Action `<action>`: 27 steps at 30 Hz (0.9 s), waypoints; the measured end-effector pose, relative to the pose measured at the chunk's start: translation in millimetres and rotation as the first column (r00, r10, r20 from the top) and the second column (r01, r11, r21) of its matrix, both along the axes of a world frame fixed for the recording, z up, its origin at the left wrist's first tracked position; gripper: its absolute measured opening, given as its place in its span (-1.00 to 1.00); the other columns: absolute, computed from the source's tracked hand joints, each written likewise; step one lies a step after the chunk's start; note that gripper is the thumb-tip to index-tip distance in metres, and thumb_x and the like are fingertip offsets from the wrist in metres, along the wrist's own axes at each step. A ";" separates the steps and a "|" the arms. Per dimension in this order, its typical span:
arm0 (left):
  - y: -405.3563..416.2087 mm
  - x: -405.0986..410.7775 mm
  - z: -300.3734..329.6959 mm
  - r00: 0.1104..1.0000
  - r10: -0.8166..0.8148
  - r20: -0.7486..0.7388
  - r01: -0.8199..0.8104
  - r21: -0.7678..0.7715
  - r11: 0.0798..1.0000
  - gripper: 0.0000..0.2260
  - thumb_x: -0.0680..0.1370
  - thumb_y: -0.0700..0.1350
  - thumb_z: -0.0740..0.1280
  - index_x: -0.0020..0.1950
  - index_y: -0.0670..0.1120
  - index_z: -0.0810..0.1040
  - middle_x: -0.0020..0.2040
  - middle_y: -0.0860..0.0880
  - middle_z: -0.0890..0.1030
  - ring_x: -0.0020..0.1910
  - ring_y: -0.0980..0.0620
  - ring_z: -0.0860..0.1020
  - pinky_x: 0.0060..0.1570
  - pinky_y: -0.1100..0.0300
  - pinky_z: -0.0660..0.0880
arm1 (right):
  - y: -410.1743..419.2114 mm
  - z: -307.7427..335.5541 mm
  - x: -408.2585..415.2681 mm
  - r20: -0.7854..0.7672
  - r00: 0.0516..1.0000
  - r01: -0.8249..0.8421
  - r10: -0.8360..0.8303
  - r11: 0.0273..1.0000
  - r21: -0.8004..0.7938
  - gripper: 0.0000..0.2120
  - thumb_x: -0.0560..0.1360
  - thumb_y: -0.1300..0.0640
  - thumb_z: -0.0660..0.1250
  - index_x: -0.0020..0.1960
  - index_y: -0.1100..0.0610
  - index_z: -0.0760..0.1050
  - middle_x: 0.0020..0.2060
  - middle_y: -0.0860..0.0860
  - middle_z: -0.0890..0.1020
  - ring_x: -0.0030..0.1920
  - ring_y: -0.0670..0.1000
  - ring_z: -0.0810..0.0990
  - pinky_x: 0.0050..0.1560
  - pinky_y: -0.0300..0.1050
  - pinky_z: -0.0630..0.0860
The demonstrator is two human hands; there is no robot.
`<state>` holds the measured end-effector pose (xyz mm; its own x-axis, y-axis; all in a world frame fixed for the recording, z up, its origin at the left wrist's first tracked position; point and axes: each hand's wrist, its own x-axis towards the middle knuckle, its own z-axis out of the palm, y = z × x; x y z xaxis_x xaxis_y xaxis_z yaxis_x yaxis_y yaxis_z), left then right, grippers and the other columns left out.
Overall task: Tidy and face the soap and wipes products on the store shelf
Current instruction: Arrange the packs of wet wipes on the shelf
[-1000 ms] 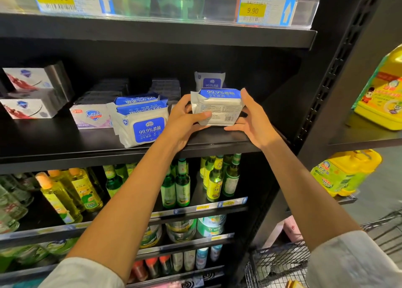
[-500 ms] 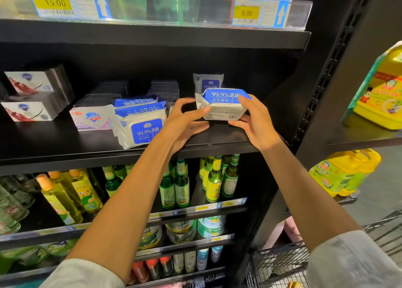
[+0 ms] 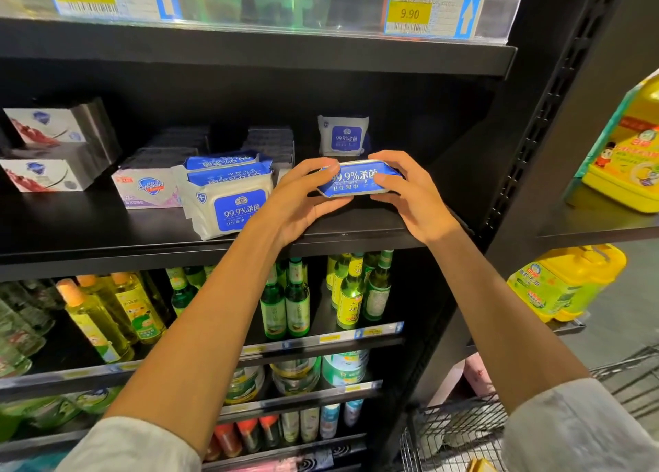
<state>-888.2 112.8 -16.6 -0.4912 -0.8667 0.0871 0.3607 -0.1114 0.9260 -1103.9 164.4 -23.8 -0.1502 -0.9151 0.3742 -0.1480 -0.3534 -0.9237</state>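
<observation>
A white wipes pack with a blue label [image 3: 354,180] sits between both hands, just above the black shelf [image 3: 107,229], its blue face turned toward me. My left hand [image 3: 303,200] grips its left end and my right hand [image 3: 410,197] grips its right end. To the left, a stack of wipes packs [image 3: 228,195] stands at the shelf front. A smaller wipes pack [image 3: 343,135] stands upright behind my hands. A Safeguard soap box [image 3: 149,189] lies left of the stack, and two white soap boxes [image 3: 46,150] are stacked at the far left.
Dark boxes [image 3: 271,143] line the back of the shelf. Green and yellow bottles [image 3: 285,300] fill the lower shelves. Yellow oil jugs [image 3: 627,150] stand on the unit to the right. A wire cart [image 3: 463,432] is at the bottom right. Price tags [image 3: 433,13] hang above.
The pack in my hands has rotated, so its blue label now faces me instead of its white back, and it has dropped closer to the shelf.
</observation>
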 end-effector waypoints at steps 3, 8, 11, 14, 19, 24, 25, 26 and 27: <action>-1.6 -0.2 -0.9 1.000 0.019 0.019 -0.019 -0.013 1.000 -0.63 0.60 -0.14 0.47 0.38 -0.19 0.55 0.34 -0.25 0.59 0.30 -0.13 0.64 0.23 -0.12 0.63 | -0.2 0.9 -0.3 0.012 1.000 -0.023 0.023 1.000 -0.001 -0.60 0.62 0.10 0.39 0.43 0.10 0.46 0.30 -0.02 0.59 0.40 0.00 0.55 0.15 -0.05 0.66; -0.9 -2.1 -1.9 0.999 0.031 0.038 -0.030 -0.041 0.999 -0.65 0.57 -0.24 0.48 0.35 -0.14 0.57 0.33 -0.23 0.60 0.29 -0.16 0.64 0.22 -0.14 0.63 | -4.6 3.6 0.8 0.121 0.992 0.010 -0.016 0.998 0.054 -0.49 0.59 -0.16 0.38 0.46 0.02 0.40 0.33 0.04 0.58 0.37 0.04 0.60 0.22 0.07 0.65; -0.6 -2.1 -2.1 0.999 0.039 0.030 -0.036 -0.080 0.996 -0.61 0.56 -0.28 0.48 0.38 -0.16 0.53 0.34 -0.21 0.61 0.33 -0.16 0.62 0.25 -0.16 0.62 | -6.4 5.3 3.3 0.198 0.980 0.008 -0.029 0.994 0.109 -0.53 0.54 -0.21 0.34 0.35 0.01 0.44 0.27 0.09 0.63 0.30 0.07 0.66 0.23 0.13 0.65; 1.6 -2.4 -2.2 0.999 0.036 0.028 -0.033 -0.125 0.992 -0.64 0.56 -0.29 0.48 0.32 -0.11 0.55 0.35 -0.16 0.58 0.37 -0.12 0.57 0.17 -0.08 0.65 | -4.1 4.5 4.8 0.201 0.980 -0.023 -0.005 0.991 0.133 -0.48 0.57 -0.22 0.36 0.38 0.08 0.45 0.26 0.08 0.65 0.27 0.06 0.68 0.15 0.14 0.68; 3.5 -2.7 -1.6 0.999 0.002 0.034 0.004 -0.166 0.986 -0.70 0.56 -0.29 0.47 0.24 -0.06 0.55 0.37 -0.09 0.55 0.39 -0.09 0.54 0.09 -0.03 0.64 | -0.2 5.8 5.1 0.153 0.988 0.013 -0.032 0.992 0.125 -0.59 0.61 0.00 0.41 0.39 0.12 0.45 0.20 0.04 0.66 0.21 0.02 0.70 -0.04 0.01 0.71; 3.9 -2.4 -1.1 0.999 -0.039 0.023 0.043 -0.189 0.981 -0.54 0.55 -0.29 0.48 0.40 -0.03 0.46 0.42 -0.10 0.53 0.42 -0.12 0.53 0.20 -0.22 0.62 | 1.9 5.3 2.8 0.188 0.982 0.011 -0.031 0.994 0.105 -0.57 0.58 0.13 0.46 0.41 0.09 0.46 0.14 0.01 0.71 0.26 0.05 0.68 0.00 -0.04 0.71; 4.0 -3.0 -0.7 0.999 -0.035 0.017 0.038 -0.182 0.983 -0.46 0.55 -0.30 0.48 0.46 0.00 0.42 0.41 -0.11 0.53 0.40 -0.12 0.55 0.20 -0.22 0.62 | 1.7 5.0 3.1 0.184 0.983 0.009 -0.026 0.995 0.097 -0.57 0.57 0.14 0.47 0.40 0.08 0.45 0.15 0.02 0.71 0.26 0.06 0.68 0.01 -0.02 0.71; 4.7 -3.8 -0.1 0.999 -0.030 0.011 0.031 -0.167 0.986 -0.39 0.54 -0.31 0.48 0.51 0.04 0.38 0.40 -0.11 0.54 0.38 -0.12 0.58 0.19 -0.21 0.63 | 2.1 4.9 3.2 0.172 0.985 0.007 -0.021 0.996 0.085 -0.56 0.57 0.16 0.48 0.40 0.06 0.45 0.18 0.03 0.69 0.27 0.06 0.67 0.04 0.02 0.71; 5.1 -4.8 0.3 1.000 -0.021 0.013 0.023 -0.152 0.988 -0.34 0.54 -0.32 0.48 0.54 0.09 0.33 0.39 -0.12 0.56 0.35 -0.11 0.60 0.18 -0.19 0.64 | 2.5 4.8 3.3 0.151 0.988 0.012 -0.022 0.997 0.071 -0.55 0.56 0.17 0.48 0.40 0.04 0.45 0.22 0.04 0.67 0.29 0.06 0.66 0.07 0.05 0.71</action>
